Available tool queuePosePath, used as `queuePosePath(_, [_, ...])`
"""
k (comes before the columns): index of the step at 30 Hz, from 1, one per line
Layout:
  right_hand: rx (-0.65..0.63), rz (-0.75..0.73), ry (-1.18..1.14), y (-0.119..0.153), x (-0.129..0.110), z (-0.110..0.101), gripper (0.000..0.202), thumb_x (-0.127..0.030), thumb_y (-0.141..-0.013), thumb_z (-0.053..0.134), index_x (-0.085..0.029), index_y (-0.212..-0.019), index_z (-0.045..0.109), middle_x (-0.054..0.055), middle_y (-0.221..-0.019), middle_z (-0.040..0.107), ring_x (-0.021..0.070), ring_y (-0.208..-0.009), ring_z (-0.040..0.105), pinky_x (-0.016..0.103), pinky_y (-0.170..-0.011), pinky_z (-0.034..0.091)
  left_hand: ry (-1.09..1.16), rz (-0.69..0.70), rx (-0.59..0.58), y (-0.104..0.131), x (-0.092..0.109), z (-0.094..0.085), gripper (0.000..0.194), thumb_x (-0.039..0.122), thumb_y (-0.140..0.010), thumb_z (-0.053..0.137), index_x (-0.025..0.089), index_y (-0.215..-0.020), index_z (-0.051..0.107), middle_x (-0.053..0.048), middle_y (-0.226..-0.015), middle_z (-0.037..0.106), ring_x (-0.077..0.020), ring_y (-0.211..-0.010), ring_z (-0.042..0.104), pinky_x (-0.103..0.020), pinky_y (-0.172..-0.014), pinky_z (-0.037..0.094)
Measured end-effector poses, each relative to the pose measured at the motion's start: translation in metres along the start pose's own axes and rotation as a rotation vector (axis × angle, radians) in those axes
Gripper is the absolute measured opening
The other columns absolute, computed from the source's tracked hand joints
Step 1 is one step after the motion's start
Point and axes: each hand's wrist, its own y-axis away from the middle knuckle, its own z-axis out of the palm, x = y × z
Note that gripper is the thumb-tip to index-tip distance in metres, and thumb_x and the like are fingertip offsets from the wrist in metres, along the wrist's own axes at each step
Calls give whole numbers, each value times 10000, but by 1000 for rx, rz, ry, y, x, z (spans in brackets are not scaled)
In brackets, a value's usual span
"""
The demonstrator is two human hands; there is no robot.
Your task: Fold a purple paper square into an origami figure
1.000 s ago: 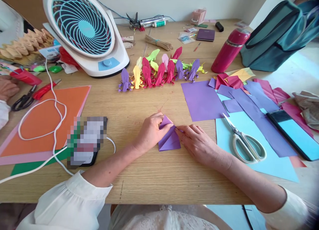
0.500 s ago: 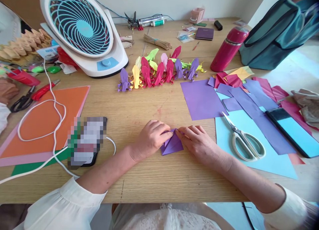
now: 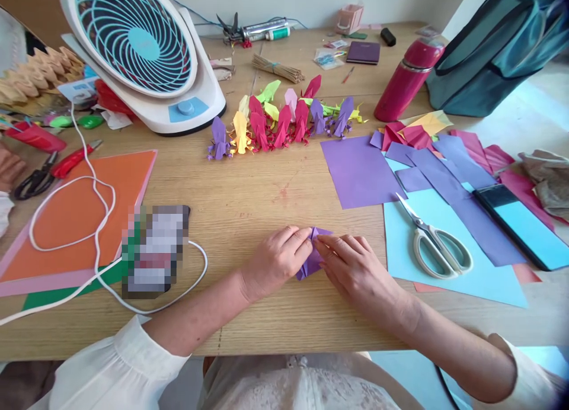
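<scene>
A small folded piece of purple paper (image 3: 310, 269) lies on the wooden table in front of me, creased into flaps. My left hand (image 3: 279, 259) is closed on its left side, fingertips pressed near the upper middle. From the right, my right hand (image 3: 355, 268) pinches the same paper, its fingers together and nearly touching the left fingertips. Part of the paper is hidden under both hands. Beyond it stand several folded paper figures (image 3: 283, 125) in purple, yellow, red, pink and green. A flat purple sheet (image 3: 358, 173) lies to their right.
White-handled scissors (image 3: 438, 250) rest on a light blue sheet (image 3: 471, 285), beside a phone (image 3: 524, 226). A second phone (image 3: 155, 250) with a white cable lies left, near orange paper (image 3: 89, 208). A fan (image 3: 146, 48), red bottle (image 3: 406, 81) and teal bag (image 3: 484, 54) stand behind.
Both hands have shifted slightly right with the purple paper, which has turned and now shows a flap above the right fingers. The view has moved a little.
</scene>
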Motion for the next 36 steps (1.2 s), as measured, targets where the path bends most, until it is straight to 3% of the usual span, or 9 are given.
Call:
queuePosePath(7, [18, -11, -47, 3, -1, 7, 314, -127, -1000, 456, -80, -1257, 628, 174, -1289, 650, 275, -1026, 610, 425, -845, 476, 25, -25, -1, 1, 3, 1, 189, 93, -996, 476, 96, -1023, 663, -130, -1162, 710, -212, -1011, 641, -359, -898, 593])
queuePosePath(17, [24, -215, -163, 2, 34, 1, 328, -124, -1023, 442, -85, -1309, 599, 158, -1405, 604, 243, -1098, 612, 415, -916, 484, 86, -25, 5, 2, 5, -5, 187, 86, -988, 483, 96, -985, 670, -139, -1143, 714, -207, -976, 633, -358, -887, 600])
queuePosePath(22, [69, -58, -144, 4, 11, -3, 296, -100, -1001, 459, -83, -1232, 642, 150, -1237, 692, 244, -928, 625, 409, -772, 485, 84, -9, 33, 6, 5, -4, 176, 62, -966, 518, 61, -1054, 671, -153, -1178, 706, -226, -1010, 625, -363, -913, 593])
queuePosePath(25, [61, -6, -169, 5, 1, -2, 254, -188, -1019, 475, -96, -1150, 672, 153, -1192, 700, 242, -897, 629, 403, -753, 484, 77, -8, 19, 8, 7, -5, 195, 61, -962, 527, 41, -1102, 662, -160, -1197, 695, -233, -1034, 621, -360, -941, 580])
queuePosePath(31, [78, -76, -191, 6, 26, 4, 296, -141, -1020, 452, -120, -1270, 610, 150, -1309, 653, 253, -1106, 619, 418, -930, 471, 36, -114, -83, 6, 21, -9, 215, 45, -962, 468, 51, -1092, 640, -159, -1097, 679, -236, -960, 632, -363, -852, 595])
queuePosePath(36, [86, 82, -278, 11, 24, -3, 302, -187, -1009, 487, -172, -1287, 603, 137, -1252, 667, 256, -1070, 639, 433, -917, 488, 52, -160, -135, 2, 26, -7, 237, 16, -935, 439, 72, -1085, 615, -134, -998, 654, -242, -949, 631, -357, -821, 586])
